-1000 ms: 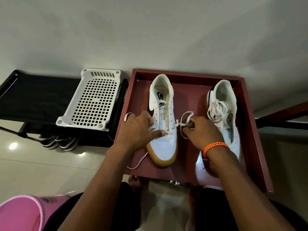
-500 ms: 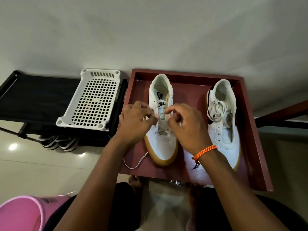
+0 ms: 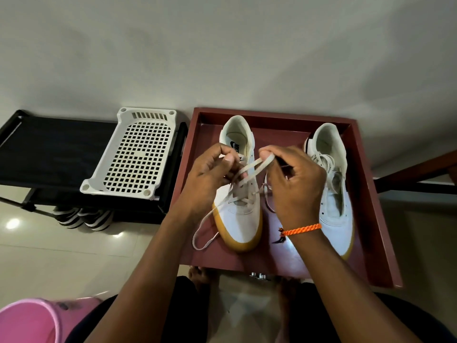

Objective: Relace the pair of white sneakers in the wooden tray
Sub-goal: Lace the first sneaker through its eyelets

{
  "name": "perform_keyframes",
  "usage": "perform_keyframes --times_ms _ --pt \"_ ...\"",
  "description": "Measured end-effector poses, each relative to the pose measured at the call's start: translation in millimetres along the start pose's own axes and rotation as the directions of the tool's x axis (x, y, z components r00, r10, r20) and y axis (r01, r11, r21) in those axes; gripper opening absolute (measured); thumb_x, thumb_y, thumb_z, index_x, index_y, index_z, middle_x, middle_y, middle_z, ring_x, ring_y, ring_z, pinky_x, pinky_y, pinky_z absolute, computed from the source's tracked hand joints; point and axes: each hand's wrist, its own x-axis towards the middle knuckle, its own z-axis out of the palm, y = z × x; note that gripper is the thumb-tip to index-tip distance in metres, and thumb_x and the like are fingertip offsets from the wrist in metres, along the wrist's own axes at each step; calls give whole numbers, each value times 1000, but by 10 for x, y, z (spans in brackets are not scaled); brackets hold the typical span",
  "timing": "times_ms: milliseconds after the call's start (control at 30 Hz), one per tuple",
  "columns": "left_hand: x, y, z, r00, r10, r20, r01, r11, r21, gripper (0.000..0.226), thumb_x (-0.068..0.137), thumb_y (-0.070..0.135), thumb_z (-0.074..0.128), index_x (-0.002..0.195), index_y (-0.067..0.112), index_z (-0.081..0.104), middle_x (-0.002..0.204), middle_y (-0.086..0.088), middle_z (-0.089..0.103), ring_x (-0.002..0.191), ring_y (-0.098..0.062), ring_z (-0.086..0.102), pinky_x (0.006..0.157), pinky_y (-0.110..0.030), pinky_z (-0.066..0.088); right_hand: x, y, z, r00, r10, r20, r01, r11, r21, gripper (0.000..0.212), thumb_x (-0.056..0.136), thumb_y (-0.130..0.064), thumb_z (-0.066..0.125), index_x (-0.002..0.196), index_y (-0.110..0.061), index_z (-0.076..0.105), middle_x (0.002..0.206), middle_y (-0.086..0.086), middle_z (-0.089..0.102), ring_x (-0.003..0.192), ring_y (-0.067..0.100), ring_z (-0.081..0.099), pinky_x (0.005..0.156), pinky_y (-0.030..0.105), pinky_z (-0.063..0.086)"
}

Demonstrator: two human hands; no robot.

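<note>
Two white sneakers with tan soles stand in a dark red wooden tray [image 3: 366, 194]. The left sneaker [image 3: 241, 219] has its white lace [image 3: 249, 169] threaded through the lower eyelets and crossed above the tongue. My left hand [image 3: 210, 177] pinches one end of that lace over the shoe's left side. My right hand [image 3: 294, 184], with an orange bracelet on the wrist, pinches the other end, which runs over its thumb. A loose loop of lace trails off the tray's front left. The right sneaker [image 3: 333, 211] holds a bundled lace in its opening.
A white perforated plastic basket [image 3: 133, 154] lies on a black rack [image 3: 49, 149] left of the tray, with striped shoes [image 3: 81, 217] under it. A pink bucket [image 3: 29, 323] sits at the lower left. The wall is right behind the tray.
Both hands have risen from the toe end to above the left sneaker's tongue, drawing the two lace ends up and crossing them. The right hand moved left from between the shoes.
</note>
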Motion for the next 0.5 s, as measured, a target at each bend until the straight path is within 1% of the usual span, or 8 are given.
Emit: perform_keyframes --times_ms 100,167,233,300,367,433,467,500 --pt "-18 55 -63 995 1 -102 -13 993 -118 28 112 20 48 112 -5 60 84 -17 69 79 -32 65 79 -41 56 80 61 -45 979 171 -110 -150 972 178 9 97 -17 76 102 -13 82 88 2 77 74 23 73 71 40 58" --pt "-13 92 -127 985 -16 -171 -21 977 -213 29 109 28 51 108 3 63 78 -15 67 73 -31 66 75 -41 55 116 65 -71 946 287 -151 -237 929 285 8 97 -18 77 101 -15 82 80 0 77 65 21 71 66 38 57" --pt "5 103 -171 962 -63 -266 1 974 -227 31 109 34 50 98 10 67 66 -12 61 60 -28 62 62 -34 53 153 69 -101 910 370 -188 -289 890 353 6 96 -15 78 100 -11 82 73 -6 75 60 10 68 64 30 56" --pt "37 63 -212 887 -155 -435 94 983 -159 38 111 34 51 84 14 68 51 0 46 43 -16 47 47 -26 46 196 100 -132 875 436 -210 -319 846 428 10 95 -11 77 101 -3 80 71 -6 73 60 7 64 63 27 55" --pt "66 -9 -260 794 -221 -566 200 975 -100 39 110 29 55 76 12 68 49 5 37 40 -10 36 41 -25 44 222 130 -149 844 498 -197 -340 782 522 16 96 -9 76 103 6 78 72 -1 70 63 12 62 62 29 54" --pt "68 -97 -294 747 -214 -630 297 955 28 36 106 26 58 75 13 70 55 2 47 45 -13 42 43 -27 47 225 139 -153 837 520 -170 -356 754 553 18 96 -8 75 103 8 77 71 1 68 64 15 59 59 29 53" --pt "57 -132 -295 743 -154 -651 326 933 151 32 104 25 59 76 16 72 60 2 56 48 -14 49 48 -29 50 216 130 -147 843 519 -139 -369 747 554 16 96 -7 75 103 7 77 72 1 68 64 15 59 58 29 53" --pt "41 -144 -279 759 -53 -649 317 901 297 27 102 23 59 79 19 73 65 3 64 52 -13 56 56 -30 53 205 115 -138 852 516 -86 -391 737 551 14 96 -7 74 103 5 77 72 2 68 63 14 59 56 27 52"
